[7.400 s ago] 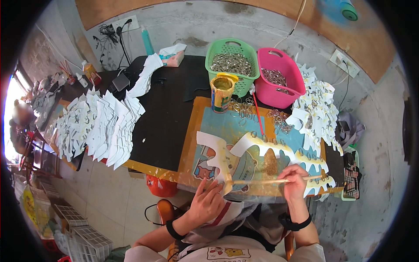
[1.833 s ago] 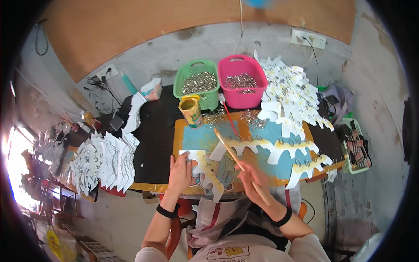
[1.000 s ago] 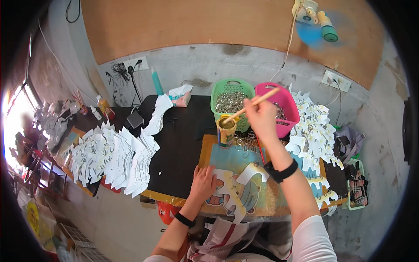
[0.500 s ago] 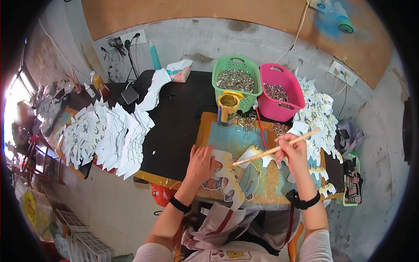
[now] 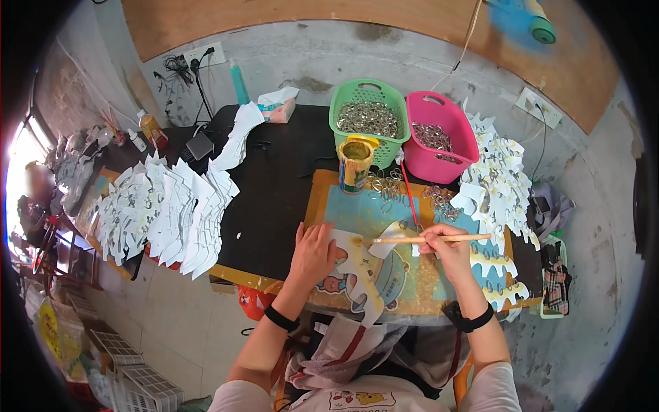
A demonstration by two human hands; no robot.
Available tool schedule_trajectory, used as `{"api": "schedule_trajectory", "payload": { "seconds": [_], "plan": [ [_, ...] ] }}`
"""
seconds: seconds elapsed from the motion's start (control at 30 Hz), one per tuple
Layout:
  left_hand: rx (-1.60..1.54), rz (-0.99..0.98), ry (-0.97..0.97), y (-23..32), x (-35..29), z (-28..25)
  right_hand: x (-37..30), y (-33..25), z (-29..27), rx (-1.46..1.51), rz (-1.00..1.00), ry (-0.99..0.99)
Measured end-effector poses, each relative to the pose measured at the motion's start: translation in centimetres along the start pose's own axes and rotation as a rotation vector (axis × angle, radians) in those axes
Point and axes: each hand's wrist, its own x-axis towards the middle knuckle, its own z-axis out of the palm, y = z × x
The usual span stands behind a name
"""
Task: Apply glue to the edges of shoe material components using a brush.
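Note:
My left hand [image 5: 313, 255] lies on the left edge of a white jagged-edged cut-out sheet [image 5: 351, 255], its fingers stretched over it. Yellowish smears run along the sheet's right side. In my right hand [image 5: 447, 251] is a wooden-handled brush [image 5: 405, 240], gripped between thumb and fingers and almost level, its tip at the sheet's upper right edge. Another white piece [image 5: 386, 240] with a yellowish edge lies beneath the brush, partly hidden. Behind it stands an open tin [image 5: 354, 172] with yellowish drips, with loose metal rings [image 5: 389, 189] beside it.
Green [image 5: 336, 130] and pink [image 5: 467, 147] baskets of small metal parts stand at the back. White sheets [image 5: 206, 213] are stacked left; ringed white pieces [image 5: 504, 178] pile up right. A red stick [image 5: 410, 196] lies near the rings. A tissue pack [image 5: 278, 110] sits at the back.
The brush tip has moved up along the sheet's edge, and its handle has swung from slanting to nearly level. My right hand has shifted slightly left and down; my left hand stays on the sheet.

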Motion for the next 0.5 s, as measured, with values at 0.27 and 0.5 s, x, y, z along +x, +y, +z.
{"api": "schedule_trajectory", "payload": {
  "seconds": [0.27, 0.5],
  "plan": [
    [0.002, 0.001, -0.005, -0.06, 0.06, 0.09, 0.3, 0.26, -0.11, 0.095, 0.036, 0.022],
    [0.01, -0.015, -0.027, 0.05, 0.17, -0.05, 0.57, 0.3, -0.04, 0.104, 0.038, -0.021]
  ]
}}
